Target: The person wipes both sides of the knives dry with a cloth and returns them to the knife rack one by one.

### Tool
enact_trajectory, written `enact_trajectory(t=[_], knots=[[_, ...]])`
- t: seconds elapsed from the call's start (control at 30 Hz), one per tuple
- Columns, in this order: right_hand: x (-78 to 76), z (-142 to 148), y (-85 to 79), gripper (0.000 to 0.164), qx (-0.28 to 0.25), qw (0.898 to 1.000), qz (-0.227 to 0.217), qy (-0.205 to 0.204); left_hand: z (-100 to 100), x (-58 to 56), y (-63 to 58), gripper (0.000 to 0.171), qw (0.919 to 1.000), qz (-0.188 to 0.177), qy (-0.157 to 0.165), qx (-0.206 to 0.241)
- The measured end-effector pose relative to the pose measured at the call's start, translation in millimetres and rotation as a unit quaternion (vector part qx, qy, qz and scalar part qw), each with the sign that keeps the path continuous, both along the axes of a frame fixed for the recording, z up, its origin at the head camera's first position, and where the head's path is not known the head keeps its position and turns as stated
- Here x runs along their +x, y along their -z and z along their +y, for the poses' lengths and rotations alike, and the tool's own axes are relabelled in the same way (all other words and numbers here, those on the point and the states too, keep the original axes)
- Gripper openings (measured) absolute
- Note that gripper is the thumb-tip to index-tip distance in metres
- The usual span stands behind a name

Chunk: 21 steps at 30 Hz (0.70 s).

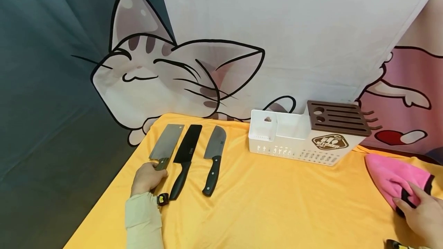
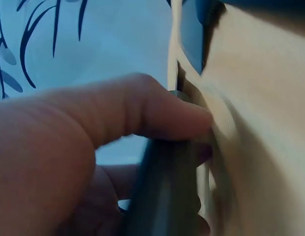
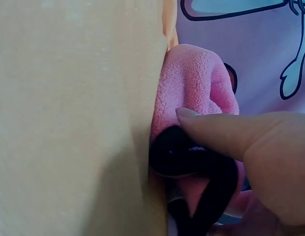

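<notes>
At the left of the head view, my left hand [image 1: 148, 178] grips the handle of a cleaver [image 1: 167, 141], whose broad grey blade lies on the yellow cloth. The left wrist view shows the thumb laid across the dark handle [image 2: 164, 182]. Beside the cleaver lie a black knife [image 1: 188, 145] and a grey-bladed knife with a riveted black handle [image 1: 216, 143]. Far to the right, my right hand [image 1: 423, 214] pinches a pink towel [image 1: 391, 174] with black edging. In the right wrist view the thumb presses on the towel [image 3: 191, 78]; the other fingers are mostly hidden.
A white knife holder [image 1: 280, 147] with a brown slotted top [image 1: 339, 118] and side hooks stands at the back right. Yellow cloth [image 1: 270, 199] covers the table. Behind it hangs a curtain [image 1: 294, 30] printed with a cartoon cat.
</notes>
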State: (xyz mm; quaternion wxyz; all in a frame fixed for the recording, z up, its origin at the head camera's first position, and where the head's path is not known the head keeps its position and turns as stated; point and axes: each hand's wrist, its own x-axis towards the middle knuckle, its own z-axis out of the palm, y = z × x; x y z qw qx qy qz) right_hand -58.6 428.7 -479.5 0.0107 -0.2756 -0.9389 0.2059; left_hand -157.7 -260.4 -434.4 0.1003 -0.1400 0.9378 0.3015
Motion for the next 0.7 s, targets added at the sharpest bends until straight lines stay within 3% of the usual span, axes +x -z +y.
enact_trajectory(t=[0.23,0.47,0.57,0.63,0.7], knots=[[-3.3,-5.8,-4.4,0.064,0.004,0.999,0.02,0.034,2.5,-0.3,-0.3,0.026,0.9991,0.018,-0.005,0.038],[-3.4,-14.0,-9.5,0.058,-0.068,0.989,0.102,0.086,3.2,-0.7,1.5,0.019,0.997,0.04,-0.025,0.062],[-0.9,-17.2,-10.1,0.057,-0.116,0.97,0.18,0.118,3.8,-1.8,0.1,0.018,0.9961,0.042,-0.036,0.069],[1.7,-20.0,-11.9,0.054,-0.146,0.951,0.239,0.132,4.4,-2.5,-2.1,0.018,0.9958,0.045,-0.041,0.068],[1.9,-23.7,-14.4,0.053,-0.159,0.925,0.321,0.128,5.0,-3.2,-4.9,0.018,0.9954,0.047,-0.044,0.071]])
